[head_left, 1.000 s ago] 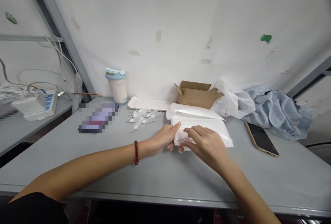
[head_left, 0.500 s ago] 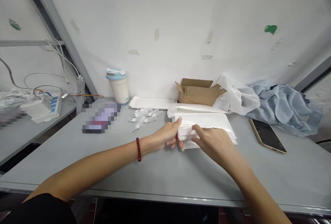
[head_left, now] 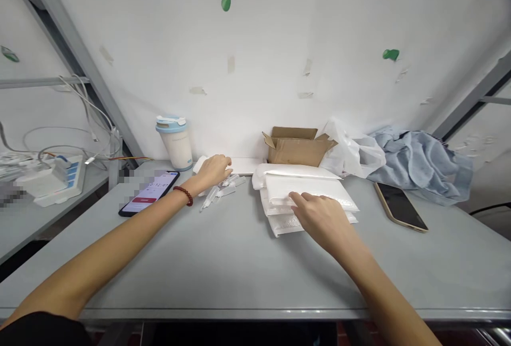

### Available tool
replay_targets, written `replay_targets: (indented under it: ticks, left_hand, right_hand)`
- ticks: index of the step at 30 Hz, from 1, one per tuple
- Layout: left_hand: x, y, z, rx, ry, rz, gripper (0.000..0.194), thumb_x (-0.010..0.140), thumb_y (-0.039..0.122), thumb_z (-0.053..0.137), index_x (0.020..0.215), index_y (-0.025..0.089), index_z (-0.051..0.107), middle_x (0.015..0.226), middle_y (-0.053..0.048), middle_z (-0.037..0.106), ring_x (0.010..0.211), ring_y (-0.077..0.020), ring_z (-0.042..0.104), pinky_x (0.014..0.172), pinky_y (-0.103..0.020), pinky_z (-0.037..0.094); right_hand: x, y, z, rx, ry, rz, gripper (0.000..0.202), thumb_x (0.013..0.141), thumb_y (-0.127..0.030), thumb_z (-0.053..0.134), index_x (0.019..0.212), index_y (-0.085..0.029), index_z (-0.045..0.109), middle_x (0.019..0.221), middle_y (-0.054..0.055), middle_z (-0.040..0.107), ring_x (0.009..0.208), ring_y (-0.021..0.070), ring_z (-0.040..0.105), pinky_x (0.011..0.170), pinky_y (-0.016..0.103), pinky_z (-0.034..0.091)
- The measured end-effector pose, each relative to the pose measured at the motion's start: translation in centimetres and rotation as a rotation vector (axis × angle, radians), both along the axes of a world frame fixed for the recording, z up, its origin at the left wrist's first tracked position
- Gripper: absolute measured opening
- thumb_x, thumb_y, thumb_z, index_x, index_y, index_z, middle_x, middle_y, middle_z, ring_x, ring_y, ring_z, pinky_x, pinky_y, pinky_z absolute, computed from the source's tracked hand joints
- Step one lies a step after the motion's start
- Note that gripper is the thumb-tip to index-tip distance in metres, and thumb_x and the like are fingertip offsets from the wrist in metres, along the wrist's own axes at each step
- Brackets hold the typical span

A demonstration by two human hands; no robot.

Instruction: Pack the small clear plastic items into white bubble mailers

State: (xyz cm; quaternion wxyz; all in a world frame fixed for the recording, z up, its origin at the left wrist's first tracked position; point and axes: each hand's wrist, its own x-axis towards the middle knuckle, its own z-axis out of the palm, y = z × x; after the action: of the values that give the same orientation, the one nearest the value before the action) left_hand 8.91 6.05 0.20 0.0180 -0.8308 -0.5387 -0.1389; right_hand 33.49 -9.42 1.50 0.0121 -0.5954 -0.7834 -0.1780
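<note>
My left hand (head_left: 215,169), a dark red bead bracelet (head_left: 184,195) at its wrist, is over a small heap of clear plastic tubes (head_left: 223,188) with narrow tips. Its fingers bend downward, slightly apart, and the palm side is hidden; no held thing shows. My right hand (head_left: 321,219) is at the near edge of the top white bubble mailer (head_left: 301,185), thumb and forefinger closed on that edge. More bubble mailers (head_left: 285,224) lie in an uneven stack beneath it.
Behind the mailers stand an open cardboard box (head_left: 299,150) and a white plastic bag (head_left: 353,151). A blue cloth (head_left: 423,162) and a dark-screened phone (head_left: 400,206) lie to the right. Left are a lidded cup (head_left: 175,146), a lit phone (head_left: 149,192) and a power strip (head_left: 66,178).
My left hand has let go of the mailers and moved left and away from me, over the tubes. My right hand stays at the top mailer. The view has shifted a little.
</note>
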Motion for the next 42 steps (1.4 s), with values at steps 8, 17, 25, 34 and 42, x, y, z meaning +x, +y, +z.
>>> replay_targets:
  ticks: [8, 17, 25, 34, 42]
  left_hand:
    - [1.5, 2.8, -1.2, -0.136, 0.099, -0.075, 0.029, 0.073, 0.021, 0.052, 0.095, 0.012, 0.068, 0.091, -0.015, 0.068, 0.079, -0.0234, 0.061, 0.062, -0.026, 0.038]
    - [1.0, 2.8, -0.8, -0.121, 0.194, -0.127, 0.026, 0.082, 0.026, 0.048, 0.08, 0.015, 0.071, 0.078, -0.013, 0.07, 0.069, -0.0207, 0.061, 0.059, -0.026, 0.035]
    - [1.4, 2.9, -1.2, -0.044, 0.205, -0.095, 0.018, 0.076, 0.019, 0.053, 0.075, 0.017, 0.071, 0.074, -0.011, 0.069, 0.067, -0.0197, 0.062, 0.062, -0.026, 0.037]
    - [0.2, 2.0, 0.8, 0.286, 0.184, 0.03, 0.022, 0.081, 0.013, 0.04, 0.082, 0.009, 0.063, 0.09, -0.018, 0.064, 0.09, -0.0285, 0.056, 0.072, -0.036, 0.037]
    - [-2.6, -2.6, 0.7, 0.848, -0.02, -0.079, 0.013, 0.08, 0.009, 0.044, 0.077, 0.014, 0.055, 0.074, -0.008, 0.062, 0.073, -0.0214, 0.055, 0.064, -0.032, 0.04]
  right_hand:
    - [-1.1, -0.5, -1.4, 0.171, 0.07, 0.246, 0.005, 0.086, -0.019, 0.052, 0.085, -0.017, 0.057, 0.062, 0.0, 0.061, 0.05, 0.013, 0.054, 0.049, 0.027, 0.018]
    - [-1.9, -0.5, -2.3, 0.147, 0.106, 0.319, 0.012, 0.087, -0.02, 0.05, 0.076, -0.017, 0.054, 0.058, -0.001, 0.059, 0.046, 0.0122, 0.051, 0.049, 0.028, 0.017]
    - [-2.0, -0.6, -2.6, 0.335, 0.155, 0.41, 0.018, 0.088, -0.018, 0.048, 0.072, -0.017, 0.056, 0.052, -0.003, 0.053, 0.043, 0.0118, 0.044, 0.049, 0.027, 0.02]
    - [-2.1, -0.1, -2.6, 0.483, 0.293, 0.483, 0.018, 0.089, -0.018, 0.047, 0.075, -0.015, 0.058, 0.063, 0.002, 0.057, 0.06, 0.0137, 0.051, 0.055, 0.026, 0.035]
    - [-2.5, -0.1, -2.1, 0.59, 0.365, 0.528, 0.017, 0.081, -0.011, 0.057, 0.098, -0.011, 0.058, 0.089, 0.012, 0.063, 0.083, 0.0202, 0.056, 0.067, 0.031, 0.048]
